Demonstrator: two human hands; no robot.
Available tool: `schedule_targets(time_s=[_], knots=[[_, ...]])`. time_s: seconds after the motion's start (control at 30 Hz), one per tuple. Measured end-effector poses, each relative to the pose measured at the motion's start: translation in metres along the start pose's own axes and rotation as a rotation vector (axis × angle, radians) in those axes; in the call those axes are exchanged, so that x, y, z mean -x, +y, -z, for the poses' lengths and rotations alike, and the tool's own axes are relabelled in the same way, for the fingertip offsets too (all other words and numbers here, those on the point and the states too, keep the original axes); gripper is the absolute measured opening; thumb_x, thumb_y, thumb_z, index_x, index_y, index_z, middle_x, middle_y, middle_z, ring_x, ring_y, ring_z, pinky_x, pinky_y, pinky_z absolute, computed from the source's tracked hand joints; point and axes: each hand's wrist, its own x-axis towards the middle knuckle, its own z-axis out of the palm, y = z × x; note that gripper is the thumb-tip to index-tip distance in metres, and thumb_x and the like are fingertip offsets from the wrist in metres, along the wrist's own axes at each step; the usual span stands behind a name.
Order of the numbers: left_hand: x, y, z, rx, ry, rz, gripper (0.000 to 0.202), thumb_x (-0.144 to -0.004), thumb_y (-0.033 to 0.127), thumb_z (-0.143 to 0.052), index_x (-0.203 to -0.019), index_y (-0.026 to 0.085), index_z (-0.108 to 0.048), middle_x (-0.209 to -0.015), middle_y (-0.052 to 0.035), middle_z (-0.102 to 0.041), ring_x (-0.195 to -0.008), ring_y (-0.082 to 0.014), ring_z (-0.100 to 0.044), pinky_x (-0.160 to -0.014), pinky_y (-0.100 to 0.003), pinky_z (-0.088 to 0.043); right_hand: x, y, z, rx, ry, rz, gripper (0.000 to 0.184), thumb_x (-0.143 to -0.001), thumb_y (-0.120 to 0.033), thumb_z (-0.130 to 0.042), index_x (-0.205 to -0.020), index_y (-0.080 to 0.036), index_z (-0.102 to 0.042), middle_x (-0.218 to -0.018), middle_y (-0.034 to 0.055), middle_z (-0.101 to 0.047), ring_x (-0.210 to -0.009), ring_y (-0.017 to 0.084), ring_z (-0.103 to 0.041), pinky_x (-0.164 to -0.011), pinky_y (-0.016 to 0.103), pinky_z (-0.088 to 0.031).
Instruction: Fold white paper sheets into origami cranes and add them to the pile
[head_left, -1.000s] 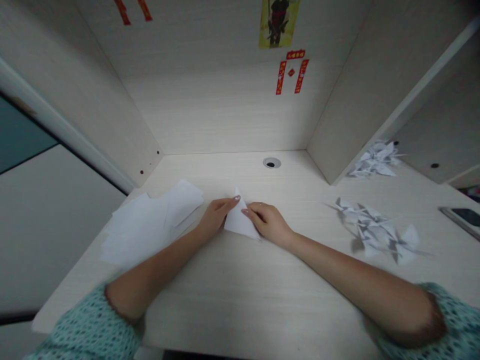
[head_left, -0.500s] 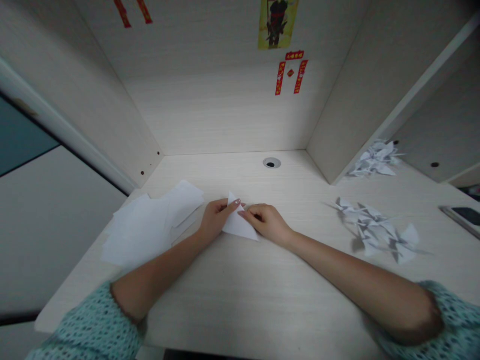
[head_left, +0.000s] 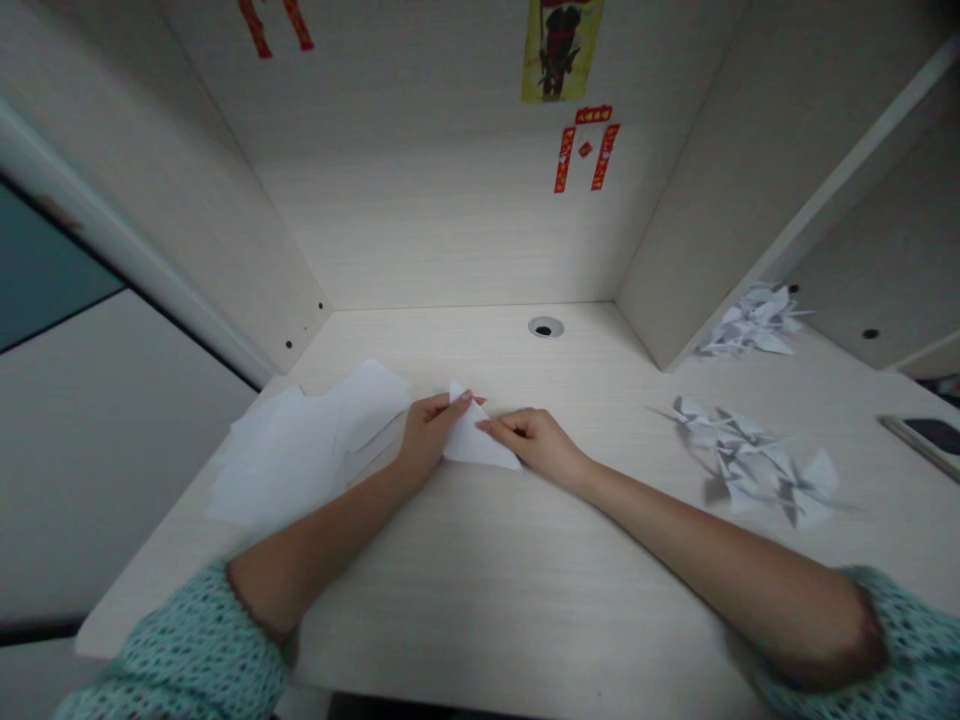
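Note:
A white sheet of paper, folded into a triangle, is held between both hands above the middle of the desk. My left hand grips its left side, the thumb lying over the upper part and the fingers behind. On the slanting right edge, my right hand pinches the paper between thumb and curled fingers. Just left of my left hand lies a spread pile of white paper sheets. Several folded paper cranes rest on the desk to the right of my right hand.
More folded white paper shapes are heaped behind the right divider. A phone lies at the far right. A round cable hole sits near the back panel, which carries red stickers and a yellow picture.
The folded paper has turned slightly, its lower right corner rising and its tip shifting left. My left thumb has moved a little up and left along it; my right hand stays nearly in place.

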Motion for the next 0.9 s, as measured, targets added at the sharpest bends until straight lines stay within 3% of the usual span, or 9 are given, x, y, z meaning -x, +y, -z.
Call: schedule_targets(time_s=[0.17,0.33,0.43,0.53,0.67,0.9], knots=[[-0.002,-0.001,0.001,0.096,0.094,-0.011,0.036,-0.069,0.049,-0.069,-0.08,0.015,-0.077,-0.06,-0.0011,-0.062,-0.052,-0.0096,-0.046,-0.048,-0.022,-0.03,-0.001,-0.003,0.002,-0.119,-0.06,-0.029,0.054,-0.084,-0.058,-0.046,-0.051,-0.02,-0.027,-0.051,-0.0057,-0.022,-0.049,0.008,-0.021,-0.046,0.026,-0.018],[-0.004,0.0,0.002,0.173,0.152,0.015,0.036,-0.066,0.049,-0.072,-0.076,0.015,-0.076,-0.054,0.0011,-0.055,-0.049,-0.0083,-0.043,-0.046,-0.022,-0.028,-0.002,-0.004,0.008,-0.213,-0.169,-0.059,0.05,-0.084,-0.057,-0.047,-0.053,-0.018,-0.041,-0.051,-0.0052,-0.033,-0.048,0.008,-0.028,-0.047,0.025,-0.023],[-0.006,-0.002,0.003,0.205,0.189,0.006,0.036,-0.066,0.049,-0.072,-0.077,0.015,-0.076,-0.054,0.0018,-0.054,-0.049,-0.0078,-0.042,-0.047,-0.022,-0.028,-0.002,-0.003,0.011,-0.212,-0.171,-0.024,0.048,-0.084,-0.055,-0.047,-0.055,-0.018,-0.044,-0.052,-0.0046,-0.037,-0.051,0.009,-0.032,-0.05,0.025,-0.025],[-0.008,-0.005,0.004,0.227,0.219,-0.023,0.036,-0.067,0.049,-0.072,-0.08,0.015,-0.076,-0.06,0.0005,-0.058,-0.053,-0.0086,-0.045,-0.049,-0.022,-0.03,-0.001,-0.001,0.012,-0.168,-0.079,0.018,0.044,-0.086,-0.051,-0.047,-0.056,-0.018,-0.045,-0.054,-0.0042,-0.038,-0.053,0.009,-0.033,-0.051,0.025,-0.025],[-0.01,-0.005,0.003,0.267,0.223,-0.032,0.037,-0.067,0.048,-0.072,-0.082,0.014,-0.075,-0.065,-0.0012,-0.063,-0.057,-0.0101,-0.049,-0.053,-0.023,-0.035,-0.001,0.004,0.009,-0.109,0.149,0.006,0.042,-0.083,-0.05,-0.051,-0.056,-0.018,-0.045,-0.054,-0.0039,-0.038,-0.054,0.01,-0.034,-0.051,0.025,-0.027],[-0.01,-0.005,0.0,0.338,0.209,-0.052,0.033,-0.067,0.046,-0.072,-0.062,0.014,-0.068,-0.076,-0.0051,-0.07,-0.059,-0.0102,-0.051,-0.055,-0.024,-0.038,-0.004,0.006,0.009,-0.17,0.438,-0.089,0.05,-0.067,-0.054,-0.069,-0.047,-0.019,-0.041,-0.047,-0.0054,-0.035,-0.049,0.008,-0.03,-0.048,0.025,-0.025]])
